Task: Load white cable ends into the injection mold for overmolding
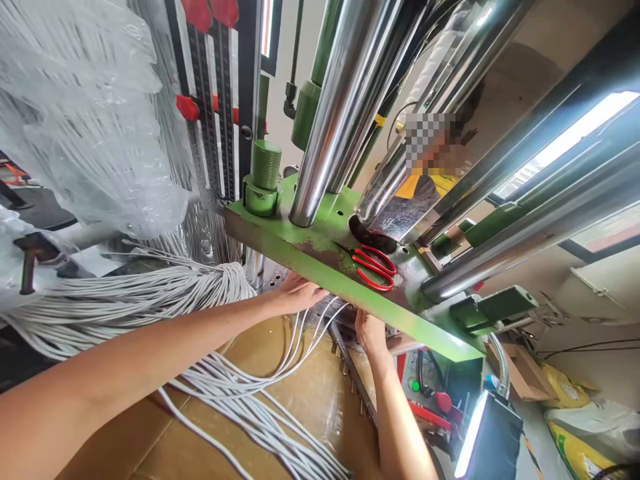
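My left hand [299, 294] reaches in beneath the front edge of a green machine plate [300, 250]. Its visible fingers are stretched out, their tips partly hidden by the plate. My right hand [371, 330] is under the same edge further right, its fingers curled; what they hold, if anything, is hidden. Between the two hands, several white cables [303, 343] run up under the plate, and their far ends are out of sight. Red-handled scissors [375, 268] lie on top of the plate.
A thick bundle of grey-white cables [150, 293] lies left, over a brown surface [265, 347]. Shiny steel columns [333, 113] rise from the plate. A lit lamp [473, 437] stands lower right, near a red button [443, 401]. Plastic-wrapped cables [85, 113] hang upper left. Another person is behind the machine.
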`<state>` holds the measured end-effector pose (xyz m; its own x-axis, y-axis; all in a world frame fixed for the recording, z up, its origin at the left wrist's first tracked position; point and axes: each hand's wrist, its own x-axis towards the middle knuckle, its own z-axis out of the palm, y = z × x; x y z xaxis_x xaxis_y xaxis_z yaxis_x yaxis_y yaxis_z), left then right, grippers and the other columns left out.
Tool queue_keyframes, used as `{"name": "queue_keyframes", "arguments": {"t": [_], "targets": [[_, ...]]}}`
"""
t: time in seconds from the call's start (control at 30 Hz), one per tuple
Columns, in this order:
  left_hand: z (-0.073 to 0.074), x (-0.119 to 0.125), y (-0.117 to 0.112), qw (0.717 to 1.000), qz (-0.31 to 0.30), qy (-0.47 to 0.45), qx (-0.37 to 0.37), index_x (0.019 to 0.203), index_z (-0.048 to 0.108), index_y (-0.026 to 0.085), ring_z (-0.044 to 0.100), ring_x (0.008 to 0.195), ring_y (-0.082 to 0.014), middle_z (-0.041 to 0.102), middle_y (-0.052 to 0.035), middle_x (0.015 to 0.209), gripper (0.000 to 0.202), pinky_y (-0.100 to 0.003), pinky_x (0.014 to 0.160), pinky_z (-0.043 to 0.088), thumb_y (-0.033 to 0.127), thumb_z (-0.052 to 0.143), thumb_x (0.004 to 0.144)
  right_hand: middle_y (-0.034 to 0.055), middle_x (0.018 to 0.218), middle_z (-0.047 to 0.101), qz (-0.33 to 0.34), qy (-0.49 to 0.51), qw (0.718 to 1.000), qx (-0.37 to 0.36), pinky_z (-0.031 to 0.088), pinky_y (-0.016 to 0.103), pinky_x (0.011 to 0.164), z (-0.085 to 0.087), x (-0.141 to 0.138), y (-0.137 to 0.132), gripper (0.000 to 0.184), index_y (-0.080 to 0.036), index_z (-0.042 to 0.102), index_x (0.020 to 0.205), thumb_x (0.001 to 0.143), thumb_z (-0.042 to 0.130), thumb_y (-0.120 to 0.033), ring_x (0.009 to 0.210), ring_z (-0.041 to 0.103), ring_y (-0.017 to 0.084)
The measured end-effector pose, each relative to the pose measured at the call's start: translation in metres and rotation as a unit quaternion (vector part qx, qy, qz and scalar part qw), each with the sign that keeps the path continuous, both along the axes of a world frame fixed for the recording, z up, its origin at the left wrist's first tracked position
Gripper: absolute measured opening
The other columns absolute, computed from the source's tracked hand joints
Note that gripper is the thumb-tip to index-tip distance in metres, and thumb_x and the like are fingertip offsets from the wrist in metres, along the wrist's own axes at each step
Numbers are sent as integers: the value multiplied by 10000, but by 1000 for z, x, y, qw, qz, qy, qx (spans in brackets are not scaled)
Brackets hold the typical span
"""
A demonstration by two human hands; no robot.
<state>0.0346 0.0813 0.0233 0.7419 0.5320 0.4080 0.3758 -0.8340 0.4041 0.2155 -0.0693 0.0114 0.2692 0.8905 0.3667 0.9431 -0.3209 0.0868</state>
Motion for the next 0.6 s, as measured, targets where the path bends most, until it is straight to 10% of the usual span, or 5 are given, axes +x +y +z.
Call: {"name": "queue_keyframes", "arguments": {"t": [0.6], "targets": [[-2,-17,2,995,-2,69,72,854,687,195,641,831,-248,695,-85,815,221,-366,840,444,138,474,846,96,1223,645,11,51,998,-43,373,364,986,20,-44,15,504,-230,619,1238,813,424,-41,1144,551,263]]}}
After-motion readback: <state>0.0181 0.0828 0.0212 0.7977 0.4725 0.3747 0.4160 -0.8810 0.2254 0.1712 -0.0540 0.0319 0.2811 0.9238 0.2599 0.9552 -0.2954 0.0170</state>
